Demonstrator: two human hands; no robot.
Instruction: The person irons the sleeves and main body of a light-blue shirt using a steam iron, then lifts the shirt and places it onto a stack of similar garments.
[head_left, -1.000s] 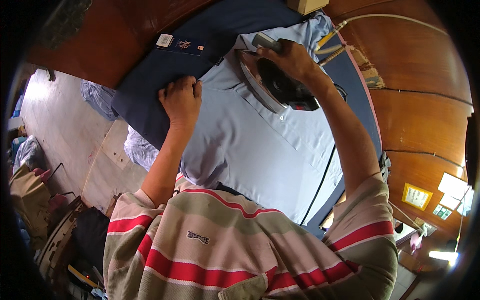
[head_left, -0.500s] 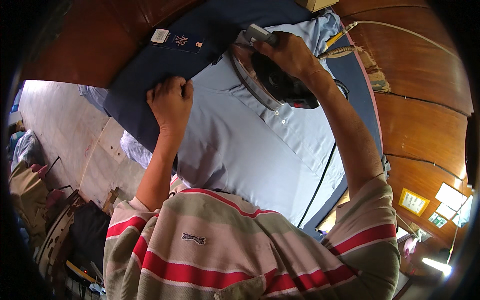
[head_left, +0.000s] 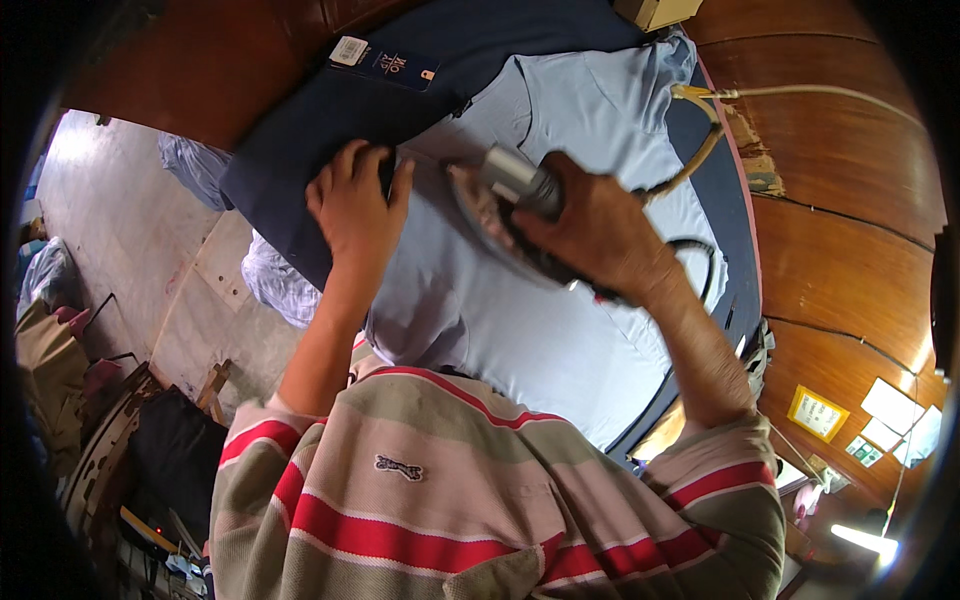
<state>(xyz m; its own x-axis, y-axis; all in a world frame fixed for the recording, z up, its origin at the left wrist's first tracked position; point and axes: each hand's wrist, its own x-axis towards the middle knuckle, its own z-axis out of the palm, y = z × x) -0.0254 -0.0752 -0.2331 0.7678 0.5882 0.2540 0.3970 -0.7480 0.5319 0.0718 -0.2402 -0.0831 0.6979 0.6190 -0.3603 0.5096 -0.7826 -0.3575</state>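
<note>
Panelling [head_left: 835, 260] of brown wood fills the three o'clock side of the view, and pale floor [head_left: 150, 230] shows toward nine and ten. Between them stretches a desk [head_left: 270, 185] covered in dark blue cloth, with the person, in a striped top [head_left: 420, 450], at six o'clock. A light blue shirt [head_left: 560, 330] lies spread on the cloth from the centre out toward one o'clock. Pale lavender fabric [head_left: 275, 280] is bunched by the desk's edge at nine. An iron [head_left: 495, 220], blurred, is over the shirt just off the centre toward twelve, its tip aimed at eleven; whether its soleplate touches the fabric cannot be told. The right hand [head_left: 600, 225] is closed around its handle. Toward ten, the left hand [head_left: 355, 205] is palm down and half open, fingers loosely bent and thumb parted, near the border of shirt and dark cloth; whether it pinches any fabric cannot be told. A tan hose [head_left: 714, 135] loops at two o'clock, and a dark cord [head_left: 711, 262] curves near the right wrist. A dark blue card [head_left: 395, 65] with a white label [head_left: 349, 50] lies on the cloth at eleven.
</note>
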